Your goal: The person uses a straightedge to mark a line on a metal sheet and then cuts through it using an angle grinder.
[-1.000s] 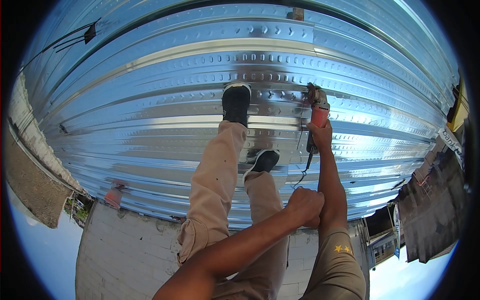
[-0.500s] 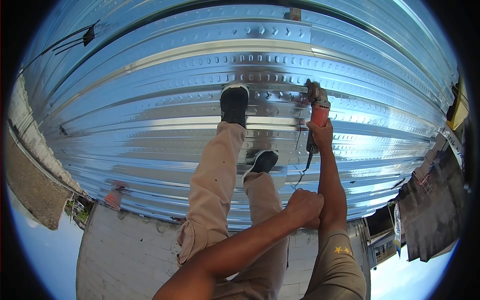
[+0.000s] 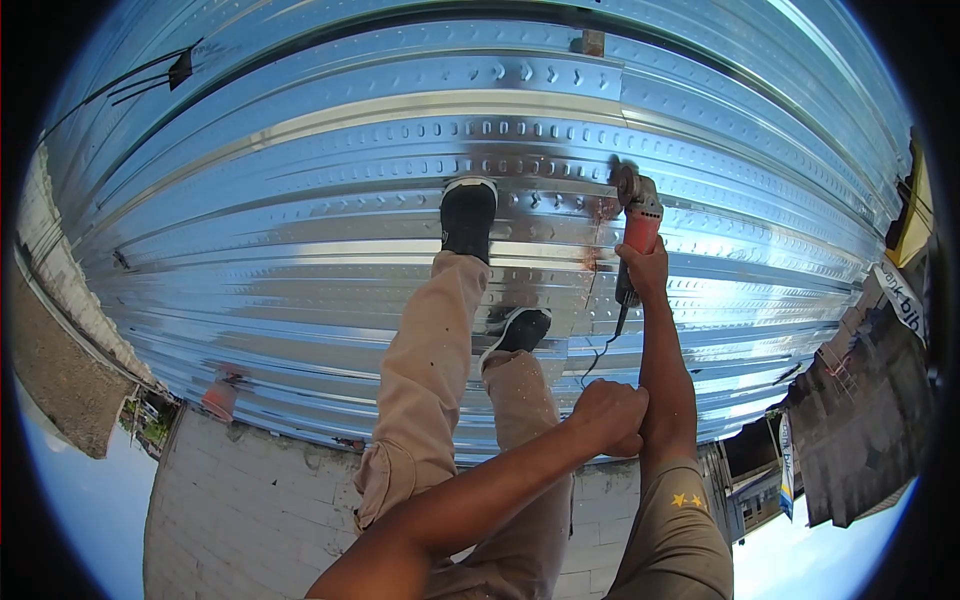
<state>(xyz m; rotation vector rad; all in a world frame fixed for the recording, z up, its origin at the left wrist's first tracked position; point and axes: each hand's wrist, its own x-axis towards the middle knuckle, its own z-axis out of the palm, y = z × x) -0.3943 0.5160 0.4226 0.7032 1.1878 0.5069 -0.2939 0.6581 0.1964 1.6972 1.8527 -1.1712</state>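
Note:
My right hand [image 3: 643,268] is wrapped round the body of a red and black angle grinder [image 3: 640,232], with its disc end against the ribbed, shiny metal decking [image 3: 540,240]. Orange sparks [image 3: 592,255] fly from the disc toward me. A dark power cord [image 3: 603,350] trails from the grinder's rear toward my left hand [image 3: 610,418]. That hand is closed and rests against my right forearm; whatever its fingers hold is hidden. Both my dark shoes [image 3: 468,215] stand on the decking, left of the grinder.
Pale block wall [image 3: 250,510] runs below the decking's near edge. An orange-red container [image 3: 219,400] sits near that edge at left. A small brown block [image 3: 592,43] lies at the far side, and dark bars [image 3: 150,80] at upper left. Roofs and banners stand at right.
Orange sparks now spray from the grinder's disc, where none showed before. My hands have hardly moved, and the view has shifted slightly.

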